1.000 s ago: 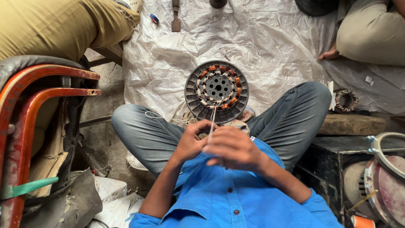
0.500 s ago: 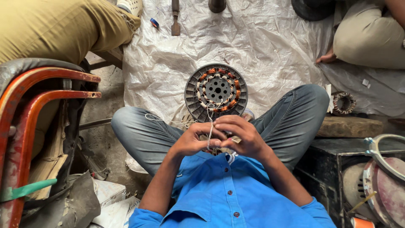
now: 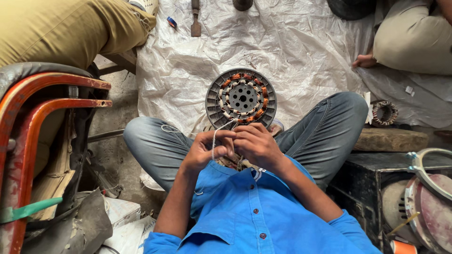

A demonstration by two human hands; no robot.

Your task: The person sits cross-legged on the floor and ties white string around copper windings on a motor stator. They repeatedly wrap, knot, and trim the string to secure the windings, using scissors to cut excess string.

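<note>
A round grey motor stator with copper and white windings lies on the white plastic sheet between my crossed legs. A thin white string runs from its near edge back to my hands. My left hand pinches this string, which loops over its fingers. My right hand is closed right beside it, fingers touching the left hand and gripping the same string. Both hands are held close to my chest, just in front of the stator.
A red metal chair frame stands at the left. A chisel-like tool lies at the sheet's far edge. Other people's legs sit at both far corners. A small wound coil, a wooden block and a dark box with fan parts are at the right.
My hands have moved slightly away from my chest toward the stator, and the string between the fingers and the winding has shortened. The view has tilted a little.
</note>
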